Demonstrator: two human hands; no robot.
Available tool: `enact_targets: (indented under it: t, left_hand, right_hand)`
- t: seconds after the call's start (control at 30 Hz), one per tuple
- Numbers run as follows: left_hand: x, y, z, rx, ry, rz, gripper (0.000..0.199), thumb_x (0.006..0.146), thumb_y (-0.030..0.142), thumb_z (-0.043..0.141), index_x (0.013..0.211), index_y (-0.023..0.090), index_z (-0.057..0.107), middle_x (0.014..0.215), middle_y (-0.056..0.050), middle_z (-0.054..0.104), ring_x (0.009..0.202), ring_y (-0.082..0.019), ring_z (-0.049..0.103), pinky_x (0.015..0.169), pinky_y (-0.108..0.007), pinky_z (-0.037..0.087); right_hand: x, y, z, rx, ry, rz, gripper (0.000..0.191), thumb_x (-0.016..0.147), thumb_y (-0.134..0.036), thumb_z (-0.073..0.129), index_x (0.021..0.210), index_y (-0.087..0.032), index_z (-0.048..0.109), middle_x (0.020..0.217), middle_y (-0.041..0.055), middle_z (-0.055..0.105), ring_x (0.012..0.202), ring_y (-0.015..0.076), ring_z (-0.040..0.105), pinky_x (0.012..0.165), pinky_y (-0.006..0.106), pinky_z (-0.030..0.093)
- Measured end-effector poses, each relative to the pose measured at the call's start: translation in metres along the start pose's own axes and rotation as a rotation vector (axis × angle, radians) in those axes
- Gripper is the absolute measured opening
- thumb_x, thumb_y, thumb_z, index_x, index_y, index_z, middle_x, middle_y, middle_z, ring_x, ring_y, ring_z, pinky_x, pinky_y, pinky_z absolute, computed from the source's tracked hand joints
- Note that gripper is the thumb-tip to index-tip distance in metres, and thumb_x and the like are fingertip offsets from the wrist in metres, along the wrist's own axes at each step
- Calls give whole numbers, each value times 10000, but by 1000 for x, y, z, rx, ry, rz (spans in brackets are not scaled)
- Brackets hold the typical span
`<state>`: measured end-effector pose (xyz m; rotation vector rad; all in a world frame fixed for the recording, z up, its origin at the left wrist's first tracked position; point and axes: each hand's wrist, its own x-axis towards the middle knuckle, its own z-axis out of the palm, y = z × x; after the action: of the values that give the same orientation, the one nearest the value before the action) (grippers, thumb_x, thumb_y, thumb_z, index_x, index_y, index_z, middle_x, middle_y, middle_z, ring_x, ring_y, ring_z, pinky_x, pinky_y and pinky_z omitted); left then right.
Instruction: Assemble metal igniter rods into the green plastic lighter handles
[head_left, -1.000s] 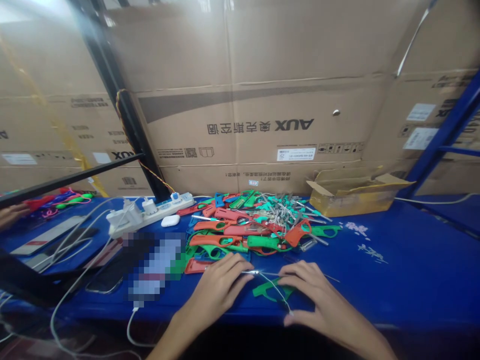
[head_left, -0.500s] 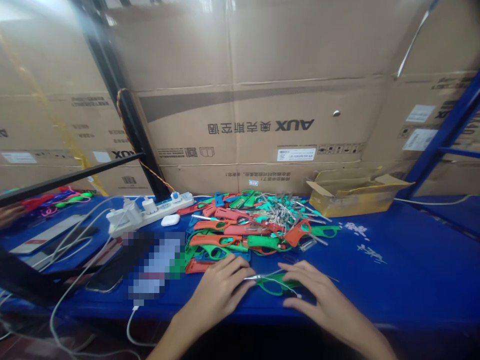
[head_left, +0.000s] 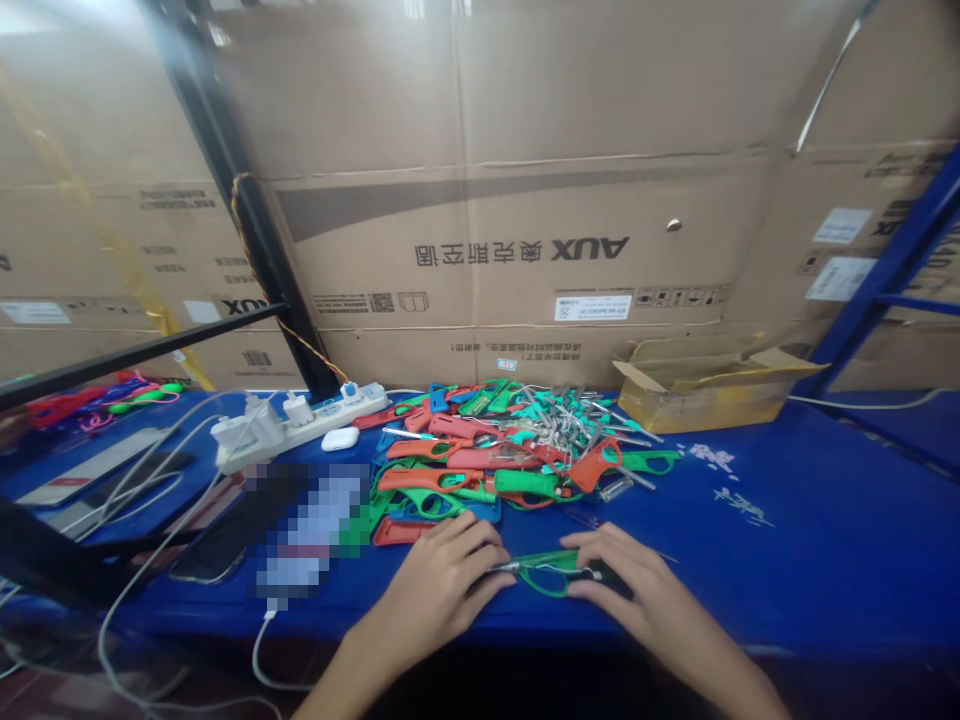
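Low over the near part of the blue table lies a green stick lighter [head_left: 551, 562], with a ring-shaped trigger guard and a pale wire along its body. My left hand [head_left: 450, 572] pinches the metal tube [head_left: 508, 567] at its left end. The fingers of my right hand [head_left: 634, 580] close round the handle end and hide part of it. Just beyond my hands is a heap of lighter parts: orange shells [head_left: 427, 482], green shells [head_left: 526, 485], and teal pieces [head_left: 551, 412] with metal tubes and wires.
An open cardboard box [head_left: 697, 405] stands at the back right. Small pink pieces [head_left: 712, 458] and thin metal bits [head_left: 742, 505] lie before it. On the left are a power strip [head_left: 330, 418], a white case [head_left: 340, 438], a dark phone [head_left: 217, 545] and loose cables. Cardboard [head_left: 510, 200] walls the back.
My right fingers have closed in on the lighter's handle end. The wire that stuck out now lies along the body. The tube tilts slightly lower. Another person's hand at the left edge has drawn back.
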<state>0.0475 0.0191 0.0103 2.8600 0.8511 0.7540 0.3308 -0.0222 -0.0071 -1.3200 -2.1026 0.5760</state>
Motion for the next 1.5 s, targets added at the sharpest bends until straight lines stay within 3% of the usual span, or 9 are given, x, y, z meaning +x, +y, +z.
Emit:
enact_targets:
  t: [0.2, 0.37, 0.8, 1.5]
  left_hand:
    - [-1, 1, 4, 89, 82, -10, 198, 1071, 309, 522, 1051, 197, 684, 1011, -50, 683, 930, -234, 635, 766, -341, 536]
    - [-3, 5, 7, 146, 100, -59, 288, 1102, 336, 436, 1078, 190, 683, 1010, -57, 681, 928, -238, 643, 744, -344, 539]
    - [-3, 7, 5, 26, 97, -111, 253, 1101, 302, 448, 1094, 203, 681, 1016, -50, 682, 935, -232, 636, 782, -361, 539]
    - [-4, 11, 1, -73, 113, -175, 187, 1090, 291, 482, 1092, 215, 653, 1055, -50, 680, 951, -209, 664, 808, -321, 545]
  right_hand:
    - [0, 4, -4, 106, 30, 36, 182, 992, -443, 624, 995, -261, 613, 1290, 59, 695, 1067, 219, 700, 941, 310, 542]
    - [1, 4, -6, 126, 67, -9, 145, 1003, -391, 623, 935, -262, 624, 1265, 32, 708, 1173, 208, 671, 1033, 303, 488]
    - [3, 5, -4, 134, 118, -20, 148, 1006, -401, 614, 965, -264, 651, 1160, 28, 734, 1074, 202, 706, 957, 290, 531]
    - [2, 4, -5, 125, 82, -10, 171, 994, -426, 637, 963, -261, 671, 1162, 25, 725, 1079, 194, 694, 957, 278, 514]
